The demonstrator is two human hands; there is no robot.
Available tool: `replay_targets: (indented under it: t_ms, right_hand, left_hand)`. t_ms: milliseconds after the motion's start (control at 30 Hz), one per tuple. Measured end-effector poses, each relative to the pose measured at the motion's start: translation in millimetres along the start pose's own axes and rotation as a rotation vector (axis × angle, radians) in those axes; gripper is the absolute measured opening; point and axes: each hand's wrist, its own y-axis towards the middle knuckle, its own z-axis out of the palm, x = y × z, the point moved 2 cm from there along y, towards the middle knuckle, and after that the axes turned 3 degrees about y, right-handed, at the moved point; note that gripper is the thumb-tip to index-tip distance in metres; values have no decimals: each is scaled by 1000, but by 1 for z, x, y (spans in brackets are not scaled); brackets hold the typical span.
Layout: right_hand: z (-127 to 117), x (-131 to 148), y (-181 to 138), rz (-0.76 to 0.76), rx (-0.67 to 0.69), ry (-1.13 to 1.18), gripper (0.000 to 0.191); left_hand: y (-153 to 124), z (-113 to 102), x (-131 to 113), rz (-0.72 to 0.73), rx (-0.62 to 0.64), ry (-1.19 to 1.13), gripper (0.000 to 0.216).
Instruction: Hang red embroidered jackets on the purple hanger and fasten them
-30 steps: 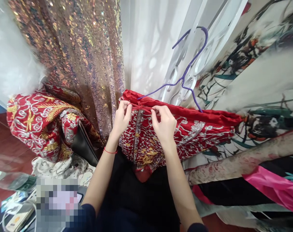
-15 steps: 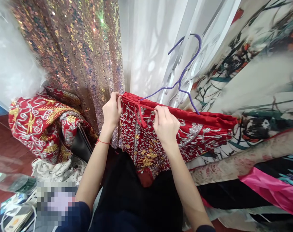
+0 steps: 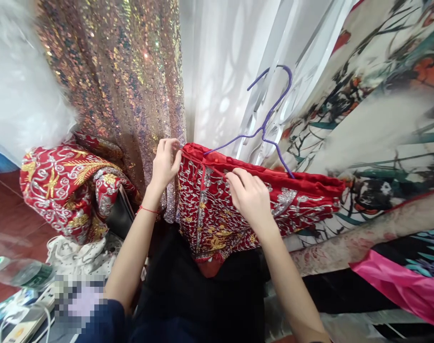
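A red skirt [image 3: 217, 209] with silver and gold embroidery and a gathered red waistband [image 3: 310, 183] is in front of me. The lower arms of a purple hanger [image 3: 263, 127] go down inside the waistband. A thin red drawstring [image 3: 203, 177] is tied near the left end, one strand hanging down. My left hand [image 3: 166, 164] is at the waistband's left corner, thumb and fingers apart. Over the front of the skirt, my right hand [image 3: 251, 195] has its fingertips closed at the drawstring's right strand; the exact pinch is partly hidden.
Behind hang a sequined curtain [image 3: 131, 85] and white sheer fabric [image 3: 217, 71]. Floral cloth [image 3: 381, 109] and pink fabric [image 3: 392, 286] are on the right. To the left lie another red embroidered garment [image 3: 67, 190], a plastic bottle [image 3: 24, 273] and a power strip [image 3: 31, 319] with cables.
My left hand's fingers have parted from the cord they were pinching. The drawstring's hanging loops have become a straighter strand. My right hand has lowered slightly, its fingers looser.
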Motion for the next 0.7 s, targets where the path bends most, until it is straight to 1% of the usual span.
replay_targets:
  t_ms: [33,67,133,167,233,267,300,333,400,500,533,567,600,667,700]
  right_hand:
    - [-8,-4,-2,-36,-5,-19,25]
    - [-19,-10,-5,-39,-23,-51,22]
    - [-42,-28,-13,48,-71,-144,20]
    - [-53,-39,-19,114,-92,-199,24]
    - [-73,-62,-31,230,-102,-297,34]
    - [-80,-73,-37,262,-82,-318,37]
    - [-85,-82,-42,280,-57,-313,38]
    - [-87,-90,-46,288,-41,-289,38]
    - [-86,-101,-50,306,-50,-231,37]
    - [-75,-102,-47,400,-193,-250,35]
    - [-70,-100,-45,429,-226,-269,35]
    - [-64,-96,-44,450,-239,-281,35]
    - [-59,-92,-43,464,-237,-287,35]
    - [-49,-84,-42,488,-241,-289,33]
    - [-46,-79,-43,505,-273,-289,31]
  left_hand:
    - [4,-5,-2,59,24,-35,31]
    - [7,-9,-5,115,57,-61,36]
    - [16,-13,-8,199,153,-88,36]
    - [20,-13,-8,223,209,-99,33]
    - [26,-10,-7,235,308,-141,28]
    - [28,-8,-6,227,332,-172,26]
    - [29,-5,-4,211,338,-202,24]
    - [30,-2,-2,190,318,-220,21]
    - [31,3,0,143,207,-201,13]
    - [30,9,1,63,-5,-107,7]
    - [28,11,1,35,-48,-86,7]
    - [27,13,0,11,-54,-78,8]
    - [25,15,-1,-3,-30,-79,10]
    - [20,16,-4,3,64,-85,16]
    - [16,14,-6,20,113,-81,20]
